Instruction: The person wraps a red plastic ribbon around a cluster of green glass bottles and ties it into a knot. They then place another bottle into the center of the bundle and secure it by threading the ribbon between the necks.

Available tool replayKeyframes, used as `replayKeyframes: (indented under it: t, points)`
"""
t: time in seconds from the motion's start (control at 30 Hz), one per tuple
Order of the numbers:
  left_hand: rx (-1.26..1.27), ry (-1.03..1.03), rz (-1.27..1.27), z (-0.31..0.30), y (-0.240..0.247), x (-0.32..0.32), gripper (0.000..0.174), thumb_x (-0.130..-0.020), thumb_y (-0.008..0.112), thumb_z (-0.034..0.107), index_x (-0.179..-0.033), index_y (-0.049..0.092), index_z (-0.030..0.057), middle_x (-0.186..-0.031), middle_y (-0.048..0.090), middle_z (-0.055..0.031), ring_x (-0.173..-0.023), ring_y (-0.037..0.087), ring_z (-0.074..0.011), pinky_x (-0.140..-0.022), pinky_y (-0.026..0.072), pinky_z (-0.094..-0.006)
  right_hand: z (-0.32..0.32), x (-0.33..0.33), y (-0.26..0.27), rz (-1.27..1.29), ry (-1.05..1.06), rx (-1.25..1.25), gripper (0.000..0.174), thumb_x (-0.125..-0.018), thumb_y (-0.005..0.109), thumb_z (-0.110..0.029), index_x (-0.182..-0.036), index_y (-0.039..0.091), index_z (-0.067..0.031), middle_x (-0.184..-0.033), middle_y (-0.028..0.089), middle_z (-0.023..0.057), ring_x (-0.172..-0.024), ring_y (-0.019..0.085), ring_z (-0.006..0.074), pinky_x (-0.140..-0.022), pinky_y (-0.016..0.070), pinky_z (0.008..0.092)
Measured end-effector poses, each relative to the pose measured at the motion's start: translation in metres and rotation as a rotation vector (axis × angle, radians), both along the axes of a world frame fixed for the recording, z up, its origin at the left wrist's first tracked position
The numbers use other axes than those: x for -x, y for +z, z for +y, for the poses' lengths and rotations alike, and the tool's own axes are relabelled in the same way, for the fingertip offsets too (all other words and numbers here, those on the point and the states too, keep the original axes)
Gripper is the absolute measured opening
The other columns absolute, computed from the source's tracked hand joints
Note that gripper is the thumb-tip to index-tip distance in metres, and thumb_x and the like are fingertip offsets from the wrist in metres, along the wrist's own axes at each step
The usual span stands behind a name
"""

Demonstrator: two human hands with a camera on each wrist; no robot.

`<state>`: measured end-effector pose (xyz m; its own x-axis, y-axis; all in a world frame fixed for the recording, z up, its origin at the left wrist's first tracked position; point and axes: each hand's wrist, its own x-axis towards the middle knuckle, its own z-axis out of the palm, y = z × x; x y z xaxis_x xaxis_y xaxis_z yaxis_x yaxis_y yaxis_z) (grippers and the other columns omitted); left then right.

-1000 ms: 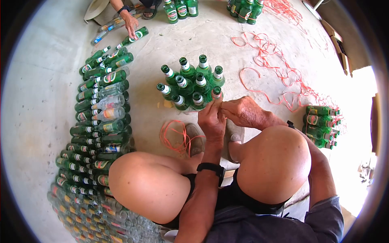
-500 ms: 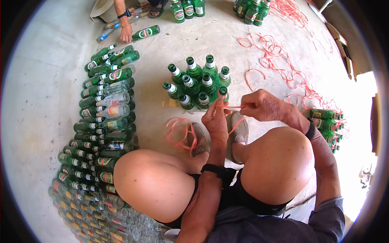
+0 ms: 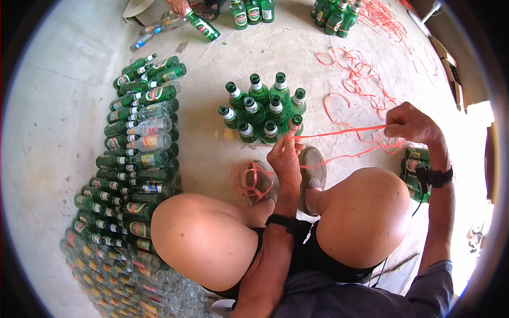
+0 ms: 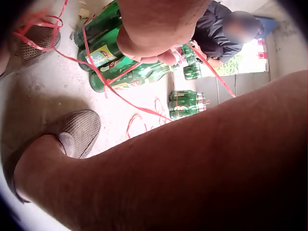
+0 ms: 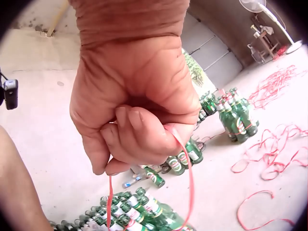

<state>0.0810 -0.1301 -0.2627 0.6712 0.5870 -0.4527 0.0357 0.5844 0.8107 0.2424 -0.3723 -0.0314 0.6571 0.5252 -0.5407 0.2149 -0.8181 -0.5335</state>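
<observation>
**Holding red strap (image 3: 344, 131) straight between left hand (image 3: 284, 161) and right hand (image 3: 411, 123)**

Risk: strap could slip from the left pinch if the right pulls harder; looks like fingertips only. Green bottle cluster (image 3: 254, 110) sits just beyond the left fingertips; sideways drag there might tip its corner bottle. Slack could snag too: a loose coil (image 3: 256, 170) lies over a shoe (image 4: 44, 34), nearer the body than the left grip and off to its left.

Pose: left fingers bent, pinching strap right by the closest bottle neck. Right is out well to the right of that grip, wrist bent inward, fingers curled tight round the strap; a second run trails back from it toward the left wrist. Can't tell whether strap circles the cluster.
</observation>
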Motion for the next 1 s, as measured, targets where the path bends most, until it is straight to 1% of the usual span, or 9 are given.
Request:
replayKeyframes:
  t: [0.1, 0.2, 0.37, 0.47, 0.5, 0.63, 0.73, 0.87, 1.0]
  points:
    - [-0.012, -0.018, 0.020, 0.000, 0.000, 0.001, 0.022, -0.102, 0.072, 0.021, -0.106, 0.080, 0.0016, -0.088, 0.078, -0.0051, -0.067, 0.066, -0.0113, -0.063, 0.0475, -0.0251, -0.030, -0.003, 0.006, 0.032, -0.139, 0.050, 0.019, -0.089, 0.071, -0.016, -0.076, 0.071, -0.0027, -0.064, 0.056, -0.0045, -0.061, 0.046, 0.0048, -0.055, 0.0372, 0.0284]
    - [-0.018, -0.004, 0.012, -0.002, 0.009, 0.001, 0.022, -0.102, 0.072, 0.021, -0.106, 0.080, 0.0017, -0.088, 0.078, -0.0050, -0.067, 0.066, -0.0112, -0.064, 0.0474, -0.0252, -0.042, -0.002, 0.006, 0.028, -0.253, -0.093, 0.019, -0.092, 0.070, -0.015, -0.077, 0.072, -0.0034, -0.066, 0.057, -0.0050, -0.062, 0.045, 0.0035, -0.055, 0.0363, 0.0265]
    - [-0.029, 0.004, 0.018, -0.003, 0.014, 0.004, 0.023, -0.103, 0.071, 0.022, -0.107, 0.080, 0.0015, -0.090, 0.078, -0.0050, -0.067, 0.065, -0.0111, -0.065, 0.0475, -0.0257, -0.006, -0.018, 0.005, -0.205, -0.098, -0.228, 0.022, -0.100, 0.066, -0.017, -0.095, 0.076, 0.0023, -0.081, 0.068, 0.0000, -0.076, 0.054, 0.0063, -0.068, 0.0450, 0.0278]
    - [-0.014, 0.044, 0.014, -0.006, 0.013, 0.006, 0.024, -0.103, 0.071, 0.023, -0.106, 0.080, 0.0012, -0.092, 0.079, -0.0052, -0.066, 0.065, -0.0109, -0.065, 0.0473, -0.0257, 0.023, -0.035, -0.002, -0.285, 0.000, -0.301, 0.024, -0.102, 0.065, -0.019, -0.096, 0.075, 0.0015, -0.082, 0.067, 0.0005, -0.075, 0.054, 0.0064, -0.067, 0.0452, 0.0284]
    - [-0.006, 0.062, 0.009, -0.008, 0.012, 0.007, 0.024, -0.103, 0.071, 0.023, -0.106, 0.080, 0.0010, -0.092, 0.079, -0.0053, -0.066, 0.065, -0.0107, -0.066, 0.0472, -0.0257, 0.031, -0.044, -0.005, -0.277, 0.043, -0.327, 0.024, -0.103, 0.065, -0.020, -0.098, 0.076, 0.0007, -0.082, 0.067, 0.0003, -0.075, 0.054, 0.0065, -0.066, 0.0447, 0.0278]
    - [-0.026, 0.078, 0.016, -0.008, 0.009, 0.010, 0.024, -0.102, 0.072, 0.023, -0.105, 0.079, 0.0003, -0.094, 0.078, -0.0052, -0.066, 0.063, -0.0102, -0.063, 0.0466, -0.0261, 0.078, -0.053, 0.002, -0.207, 0.013, -0.268, 0.023, -0.105, 0.064, -0.018, -0.101, 0.076, 0.0018, -0.082, 0.068, 0.0009, -0.075, 0.055, 0.0064, -0.067, 0.0454, 0.0269]
    - [-0.006, 0.133, -0.015, -0.010, 0.009, 0.012, 0.027, -0.102, 0.074, 0.026, -0.107, 0.080, 0.0004, -0.091, 0.076, -0.0040, -0.065, 0.061, -0.0092, -0.060, 0.0476, -0.0253, 0.106, -0.068, -0.024, -0.223, 0.113, -0.534, 0.022, -0.104, 0.066, -0.016, -0.102, 0.076, 0.0028, -0.083, 0.069, 0.0012, -0.078, 0.057, 0.0060, -0.070, 0.0477, 0.0270]
    - [-0.011, 0.145, 0.009, -0.009, 0.021, 0.014, 0.022, -0.101, 0.074, 0.023, -0.105, 0.079, 0.0012, -0.088, 0.073, -0.0015, -0.062, 0.060, -0.0088, -0.061, 0.0487, -0.0255, 0.155, -0.076, -0.043, -0.154, 0.195, -0.634, 0.019, -0.104, 0.069, -0.013, -0.105, 0.076, 0.0040, -0.085, 0.072, 0.0014, -0.082, 0.059, 0.0062, -0.074, 0.0506, 0.0280]
    - [-0.022, 0.141, 0.020, 0.000, 0.025, 0.019, 0.021, -0.103, 0.071, 0.019, -0.110, 0.077, -0.0003, -0.089, 0.072, -0.0048, -0.061, 0.060, -0.0101, -0.058, 0.0502, -0.0283, 0.205, -0.078, -0.046, -0.145, 0.369, -0.566, 0.018, -0.105, 0.068, -0.012, -0.108, 0.074, 0.0050, -0.089, 0.072, 0.0025, -0.085, 0.061, 0.0062, -0.078, 0.0527, 0.0274]
